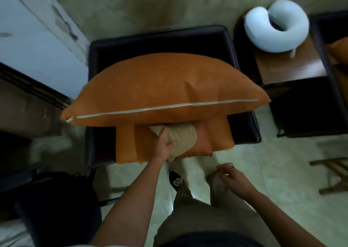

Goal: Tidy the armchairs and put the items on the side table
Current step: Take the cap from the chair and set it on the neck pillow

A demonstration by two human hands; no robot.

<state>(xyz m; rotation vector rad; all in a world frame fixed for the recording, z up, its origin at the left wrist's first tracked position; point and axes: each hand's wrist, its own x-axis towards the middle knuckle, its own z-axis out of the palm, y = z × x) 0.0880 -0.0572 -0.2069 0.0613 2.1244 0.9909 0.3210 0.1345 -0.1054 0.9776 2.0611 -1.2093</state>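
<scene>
A black armchair [160, 39] stands in front of me with an orange seat cushion [220, 133]. A big orange pillow [160, 88] with a white zipper lies across the chair. My left hand [163, 146] grips a beige cap [182, 137] lying on the seat cushion at the chair's front edge. My right hand [233, 179] hangs low near my right knee, fingers loosely curled, holding nothing that I can see. To the right is a wooden side table [290, 66] with a light blue neck pillow [276, 26] on its far end.
A second black armchair [331, 39] with an orange cushion shows at the right edge. A dark bag [56, 205] sits on the floor at the lower left. A wooden rack [331, 173] stands at the right. A wall and a dark ledge run along the left.
</scene>
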